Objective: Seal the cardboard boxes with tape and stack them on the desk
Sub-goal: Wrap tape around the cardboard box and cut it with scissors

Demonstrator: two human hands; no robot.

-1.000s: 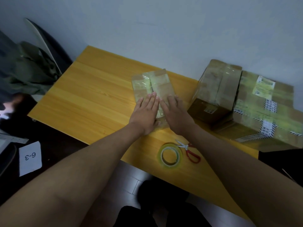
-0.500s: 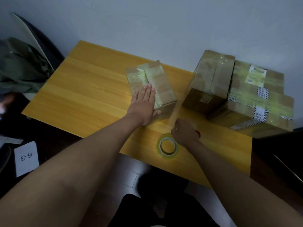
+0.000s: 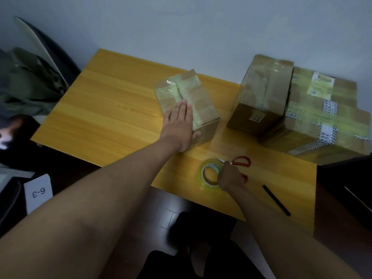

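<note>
the small cardboard box (image 3: pixel 187 105), its flaps closed under patches of clear tape, lies at the middle of the yellow desk (image 3: pixel 104 109). the left hand (image 3: pixel 179 125) rests flat on its near end, fingers straight and together, thumb over the front edge. nearer the desk's front edge than the box, the right hand (image 3: pixel 229 175) curls over the tape roll (image 3: pixel 210 175) and the red-handled scissors (image 3: pixel 240 163); which of the two it grips cannot be told. right of the box, two larger taped boxes (image 3: pixel 291 109) stand touching. a black pen (image 3: pixel 276 200) lies near the desk's front right edge. risks: the roll could slide off that edge if nudged; the scissor blades could nick the fingers in a blind grab.
</note>
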